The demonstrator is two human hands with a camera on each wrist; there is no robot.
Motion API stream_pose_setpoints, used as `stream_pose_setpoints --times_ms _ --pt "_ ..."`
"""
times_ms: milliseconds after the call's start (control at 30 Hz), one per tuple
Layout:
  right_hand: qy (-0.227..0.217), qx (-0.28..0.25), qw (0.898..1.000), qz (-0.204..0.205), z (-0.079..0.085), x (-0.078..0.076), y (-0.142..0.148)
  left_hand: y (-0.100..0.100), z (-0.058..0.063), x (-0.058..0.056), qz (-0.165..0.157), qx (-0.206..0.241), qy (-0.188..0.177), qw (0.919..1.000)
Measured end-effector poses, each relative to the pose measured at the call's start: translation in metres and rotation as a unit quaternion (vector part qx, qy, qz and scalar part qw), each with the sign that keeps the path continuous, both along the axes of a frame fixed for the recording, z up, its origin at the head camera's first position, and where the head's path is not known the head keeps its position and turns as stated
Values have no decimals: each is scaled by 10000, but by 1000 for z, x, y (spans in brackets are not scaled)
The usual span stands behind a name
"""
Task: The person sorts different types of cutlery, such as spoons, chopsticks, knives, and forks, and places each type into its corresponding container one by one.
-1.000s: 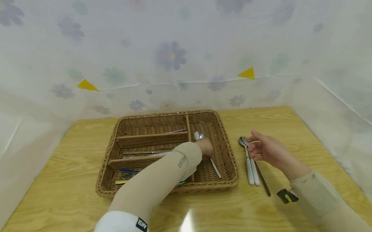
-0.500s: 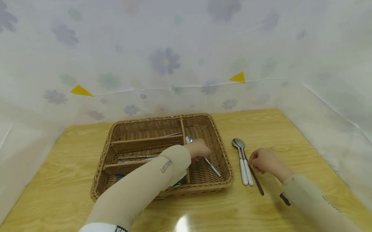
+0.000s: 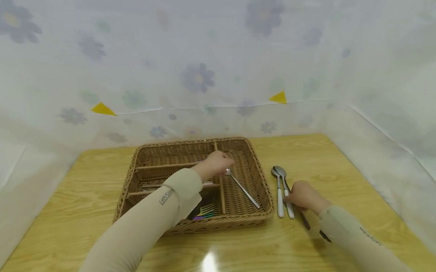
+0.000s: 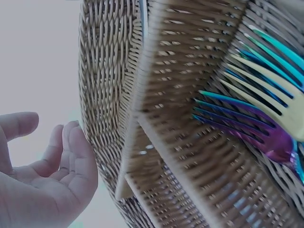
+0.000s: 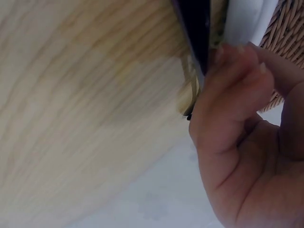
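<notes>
My left hand point(image 3: 215, 165) hovers over the basket's divider with loosely curled fingers and nothing in them. Just below it, a silver spoon point(image 3: 243, 189) lies slanted in the right compartment of the wicker basket point(image 3: 269, 206). On the table to the basket's right are two white-handled spoons point(image 3: 280, 202) side by side and a dark-handled utensil point(image 3: 305, 221), its upper part hidden by my hand. My right hand point(image 3: 306, 197) pinches the white handle point(image 5: 242, 21) of the right-hand spoon between thumb and fingers; the dark handle point(image 5: 197, 28) runs alongside the fingers.
Colourful forks point(image 4: 251, 118) lie in the basket's front left compartment, partly under my left arm in the head view. Wicker dividers point(image 3: 221, 196) stand between the compartments. A patterned white curtain point(image 3: 203, 120) closes off the table's back and sides.
My left hand has let go of the silver spoon and moved up and left, leaving it in the right compartment. My right hand has come down onto a white spoon handle.
</notes>
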State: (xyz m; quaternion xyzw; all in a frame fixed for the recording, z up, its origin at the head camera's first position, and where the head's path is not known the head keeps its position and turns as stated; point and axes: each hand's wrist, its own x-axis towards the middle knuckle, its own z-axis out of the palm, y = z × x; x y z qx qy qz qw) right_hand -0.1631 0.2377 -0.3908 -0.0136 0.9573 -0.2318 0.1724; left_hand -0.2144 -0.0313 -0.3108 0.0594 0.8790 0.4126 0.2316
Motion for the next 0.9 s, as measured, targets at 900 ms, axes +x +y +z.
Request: stream_pose_setpoints --times_ms 900 --pt "-1037 -2814 9525 -535 18 -16 14 -13 -4 7 138 540 -442 9975"
